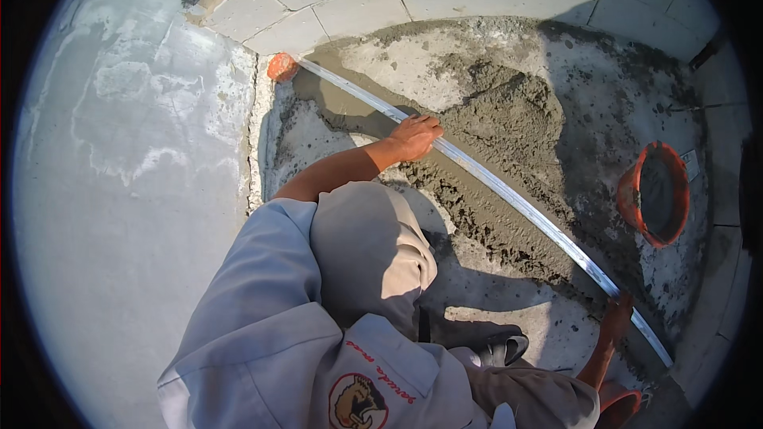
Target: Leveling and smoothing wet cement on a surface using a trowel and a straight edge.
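Observation:
A long straight metal screed bar (509, 194) lies diagonally over a strip of wet mortar (485, 210), from the far left corner to the near right. My left hand (416, 137) is closed round the bar, left of its middle. Toward its near right end, my right hand (617, 316) grips the same bar, partly in shadow. Along the bar the mortar looks smoothed in places and crumbly at its edges. A thicker heap of mortar (517, 107) lies beyond the bar. The bar's far end rests beside a small orange object (282, 67) in the corner.
An orange bucket (653, 195) with grey mix inside stands at the right. Another orange container (618, 407) shows at the lower right. Pale block walls (453, 0) bound the back and right. A smooth grey surface (135, 230) lies to the left, past a rough edge. My bent knee is near the bar.

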